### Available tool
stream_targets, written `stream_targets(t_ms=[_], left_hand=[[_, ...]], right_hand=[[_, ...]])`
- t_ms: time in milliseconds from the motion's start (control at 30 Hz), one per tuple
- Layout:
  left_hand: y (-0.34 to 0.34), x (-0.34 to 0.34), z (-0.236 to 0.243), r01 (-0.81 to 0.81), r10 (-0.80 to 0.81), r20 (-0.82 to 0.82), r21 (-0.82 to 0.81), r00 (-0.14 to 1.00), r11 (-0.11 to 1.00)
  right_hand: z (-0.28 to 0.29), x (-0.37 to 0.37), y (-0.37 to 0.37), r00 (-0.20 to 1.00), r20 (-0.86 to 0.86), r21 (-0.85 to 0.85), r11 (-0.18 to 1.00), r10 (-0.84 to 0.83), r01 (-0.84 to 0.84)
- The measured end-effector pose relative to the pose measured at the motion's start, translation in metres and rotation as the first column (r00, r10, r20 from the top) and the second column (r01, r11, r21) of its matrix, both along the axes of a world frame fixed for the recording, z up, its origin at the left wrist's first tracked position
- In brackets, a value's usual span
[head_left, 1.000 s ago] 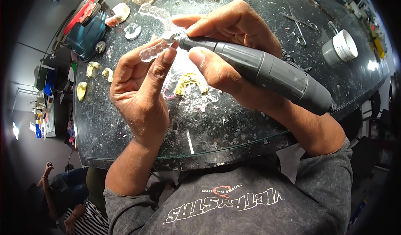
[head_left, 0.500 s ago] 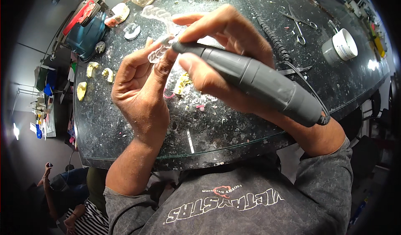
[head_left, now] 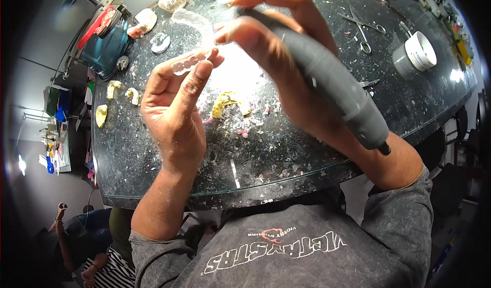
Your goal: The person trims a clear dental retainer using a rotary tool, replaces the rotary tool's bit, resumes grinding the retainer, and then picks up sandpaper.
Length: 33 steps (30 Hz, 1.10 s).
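A clear plastic dental aligner (head_left: pixel 185 65) is pinched between the thumb and fingers of my left hand (head_left: pixel 176 97), above the table's left half. My right hand (head_left: pixel 279 58), blurred by motion, wraps round a thick dark grey rotary handpiece (head_left: pixel 332 78). The handpiece's front end lies among the fingers, and its tip cannot be made out. It is held up and to the right of the aligner, apart from it. Another clear dental aligner (head_left: pixel 198 26) lies on the table just beyond my left hand.
Yellow plaster pieces (head_left: pixel 225 105) lie on the dusty black table (head_left: pixel 286 160). Scissors (head_left: pixel 362 32) and a white tub (head_left: pixel 421 51) stand off to the right. At the far left are a teal device (head_left: pixel 105 47) and a plaster model (head_left: pixel 143 22). Another person (head_left: pixel 97 242) is at lower left.
My right hand has pulled the handpiece away from the aligner, up and to the right. More of the aligner now shows in my left hand, which has stayed nearly in place.
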<state>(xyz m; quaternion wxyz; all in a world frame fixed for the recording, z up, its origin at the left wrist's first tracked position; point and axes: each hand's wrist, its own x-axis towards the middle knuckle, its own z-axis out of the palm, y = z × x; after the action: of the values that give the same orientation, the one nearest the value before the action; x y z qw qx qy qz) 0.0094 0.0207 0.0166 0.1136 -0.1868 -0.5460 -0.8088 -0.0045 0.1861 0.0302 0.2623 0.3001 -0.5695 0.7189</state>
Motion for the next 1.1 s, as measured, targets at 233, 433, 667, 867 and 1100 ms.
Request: stream_targets(t_ms=[233, 433, 667, 867, 1100], left_hand=[[0.0, -0.004, -0.004, 0.165, -0.166, 0.118, 0.013, 0.979, 0.986], [-0.002, -0.004, -0.001, 0.169, -0.179, 0.202, 0.063, 0.963, 0.984], [-0.001, -0.003, 0.002, 0.152, -0.133, 0.231, -0.069, 0.964, 0.986], [-0.003, -0.004, -0.001, 0.135, -0.115, 0.298, -0.045, 0.948, 0.99], [-0.004, -0.004, -0.004, 0.173, -0.183, 0.311, 0.06, 0.933, 0.983]], right_hand=[[-0.005, -0.009, 0.01, 0.972, 0.203, -0.028, 0.993, 0.115, -0.112], [-0.012, -0.009, 0.005, 0.951, 0.238, -0.025, 0.98, 0.199, -0.199], [-0.005, -0.006, 0.01, 0.916, 0.32, -0.037, 0.969, 0.244, -0.245], [-0.008, -0.009, 0.008, 0.92, 0.292, -0.033, 0.964, 0.263, -0.265], [-0.01, -0.007, 0.011, 0.875, 0.357, -0.022, 0.939, 0.327, -0.343]])
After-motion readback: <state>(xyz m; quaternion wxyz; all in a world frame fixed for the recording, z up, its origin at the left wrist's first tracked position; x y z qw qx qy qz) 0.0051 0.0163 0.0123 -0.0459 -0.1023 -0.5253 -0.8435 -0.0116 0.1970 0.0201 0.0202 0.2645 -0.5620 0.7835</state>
